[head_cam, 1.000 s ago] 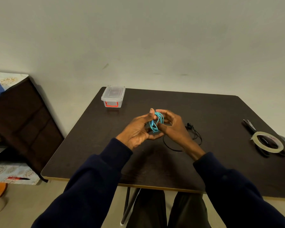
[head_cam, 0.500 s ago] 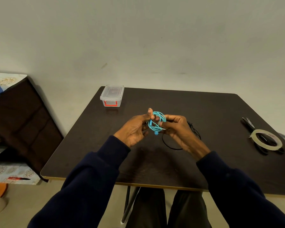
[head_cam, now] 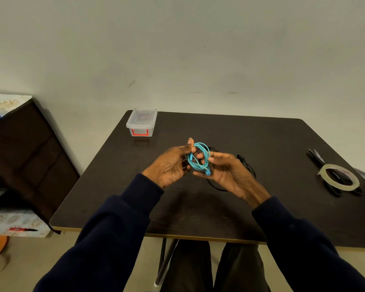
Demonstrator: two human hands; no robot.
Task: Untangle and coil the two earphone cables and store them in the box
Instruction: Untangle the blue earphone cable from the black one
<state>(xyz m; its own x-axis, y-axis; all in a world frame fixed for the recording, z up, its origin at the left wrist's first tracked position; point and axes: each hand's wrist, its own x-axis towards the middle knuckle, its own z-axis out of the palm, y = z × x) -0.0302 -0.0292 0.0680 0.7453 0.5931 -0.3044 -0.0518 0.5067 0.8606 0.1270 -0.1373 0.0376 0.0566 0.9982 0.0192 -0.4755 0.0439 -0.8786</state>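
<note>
Blue earphone cable (head_cam: 198, 157) sits between my two hands, wound into a small round coil of several loops and held up above the middle of the desk (head_cam: 272, 140), clear of its surface. My left hand (head_cam: 169, 165) grips the left side of the coil: the thumb stands upright and presses the loops from the near side, and the other fingers curl in behind them. My right hand (head_cam: 230, 173) lies palm up just beside it, with its fingertips closed on the right side of the coil and the lower fingers reaching under it. The plug end (head_cam: 207, 171) of the cable hangs at the bottom of the coil, touching my right fingers.

Behind and under my right hand, the black earphone cable (head_cam: 249, 167) lies loose on the desk in an open, untidy loop, partly hidden by the hand. At the far left corner of the desk stands the box (head_cam: 142, 121), clear plastic with a red latch, its lid on, well apart from my hands. Near the right edge lie a pair of scissors (head_cam: 316, 157), and a roll of tape (head_cam: 325, 170) rests on top of their handles.
</note>
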